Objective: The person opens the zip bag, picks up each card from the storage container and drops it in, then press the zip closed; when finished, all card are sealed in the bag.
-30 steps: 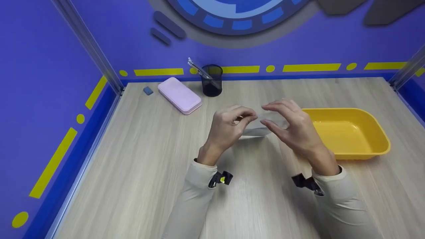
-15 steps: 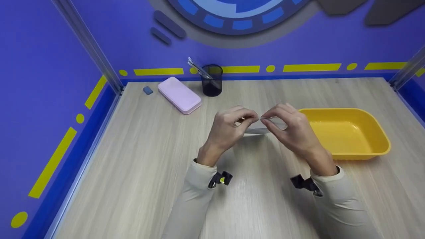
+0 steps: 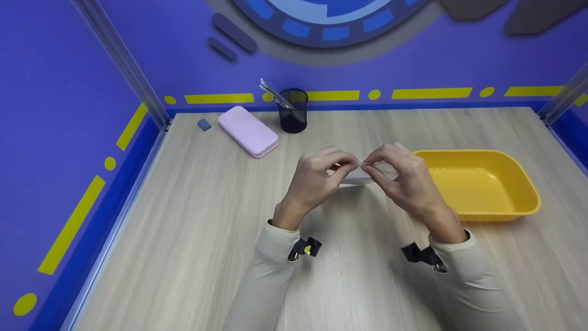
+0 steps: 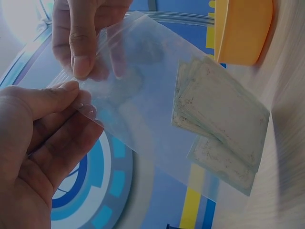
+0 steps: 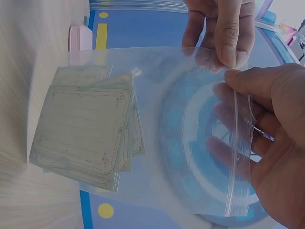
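A clear zip bag [image 5: 167, 143] hangs upright between my hands, its zip strip at the top and its bottom close over the table. Several pale cards [image 5: 86, 124] with lined faces and ornate borders lie in its lower part. My left hand [image 3: 317, 174] pinches the top edge between thumb and fingers. Right beside it, my right hand [image 3: 402, 179] pinches the same edge, thumb tip near the left thumb. In the left wrist view the cards [image 4: 224, 114] appear through the film, partly fanned. From the head the bag [image 3: 356, 180] shows only as a thin strip.
A yellow basin [image 3: 477, 184] stands on the wooden table [image 3: 183, 239] close to the right hand. Toward the back left are a pink case [image 3: 248, 132], a small blue block [image 3: 204, 124] and a black mesh pen cup [image 3: 293, 115] with pens. Blue walls enclose the table.
The right hand's thumb and fingers, spread apart a second ago, have come together on the bag's top edge beside the left hand. The left hand has barely moved.
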Demonstrator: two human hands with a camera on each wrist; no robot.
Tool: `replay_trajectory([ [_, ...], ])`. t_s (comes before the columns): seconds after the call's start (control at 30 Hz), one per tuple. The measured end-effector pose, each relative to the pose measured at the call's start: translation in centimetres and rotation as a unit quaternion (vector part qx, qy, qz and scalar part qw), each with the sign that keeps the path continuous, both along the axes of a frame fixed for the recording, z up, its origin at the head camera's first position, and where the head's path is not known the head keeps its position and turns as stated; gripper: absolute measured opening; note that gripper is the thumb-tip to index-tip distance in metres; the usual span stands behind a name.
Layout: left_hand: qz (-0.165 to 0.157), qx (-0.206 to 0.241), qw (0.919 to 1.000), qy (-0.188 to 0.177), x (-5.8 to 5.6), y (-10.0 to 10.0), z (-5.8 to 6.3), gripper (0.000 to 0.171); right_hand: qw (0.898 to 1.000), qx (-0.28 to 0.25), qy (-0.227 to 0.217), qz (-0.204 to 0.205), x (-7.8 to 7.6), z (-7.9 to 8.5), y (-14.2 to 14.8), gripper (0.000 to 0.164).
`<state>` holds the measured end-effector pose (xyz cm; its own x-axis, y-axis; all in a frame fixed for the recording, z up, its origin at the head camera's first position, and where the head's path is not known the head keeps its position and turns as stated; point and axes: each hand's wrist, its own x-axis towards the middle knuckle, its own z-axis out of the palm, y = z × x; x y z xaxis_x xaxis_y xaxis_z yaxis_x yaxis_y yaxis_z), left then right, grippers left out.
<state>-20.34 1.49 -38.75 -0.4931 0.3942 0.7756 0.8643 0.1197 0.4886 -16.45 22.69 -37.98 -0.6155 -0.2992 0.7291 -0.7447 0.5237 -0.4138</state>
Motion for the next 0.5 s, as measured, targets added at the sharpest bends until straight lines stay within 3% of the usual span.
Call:
replay_trajectory([
  [0.5, -0.003, -0.017, 0.9998, -0.004, 0.04, 0.05, 0.06, 0.004, 1.000, -0.004, -0.005, 0.005, 0.14, 0.04, 0.05, 0.016],
])
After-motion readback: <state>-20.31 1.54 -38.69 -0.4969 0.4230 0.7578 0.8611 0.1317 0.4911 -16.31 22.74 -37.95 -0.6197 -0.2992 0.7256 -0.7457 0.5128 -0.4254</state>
